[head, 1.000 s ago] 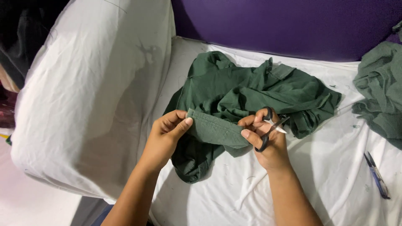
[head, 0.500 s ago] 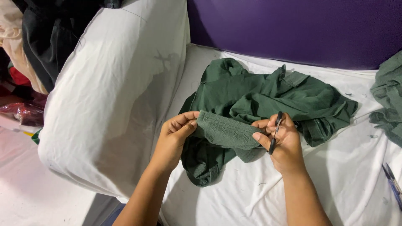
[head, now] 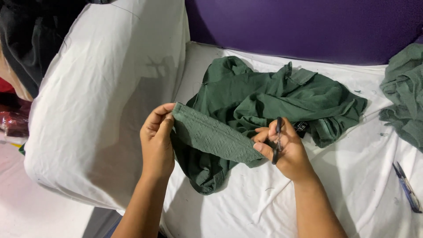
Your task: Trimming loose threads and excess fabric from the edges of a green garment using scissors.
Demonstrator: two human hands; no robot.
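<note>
Since a moment ago the left hand (head: 157,140) has slid further left along the green band (head: 214,137), so the strip now lies stretched out longer between the two hands, and the scissors (head: 277,140) stand more upright in the right hand (head: 286,152).

Going from the left: dark clothing (head: 33,42) is heaped in the corner, and next to it sits a big white pillow (head: 103,101). That left hand pinches the band's left end, thumb and fingers closed on the fabric. The band is a ribbed green strip, part of the green garment (head: 269,94) that lies crumpled on the white bedsheet (head: 352,185) just behind the hands. The right hand's grip is clenched around the small dark scissors while its fingertips also press the band's right end; whether the blades are parted is hard to make out from here. A dark label (head: 302,128) shows on the garment just beside that hand. Further right lies a second green cloth (head: 403,94), and near the right edge a blue pen (head: 407,187) rests on the sheet.
</note>
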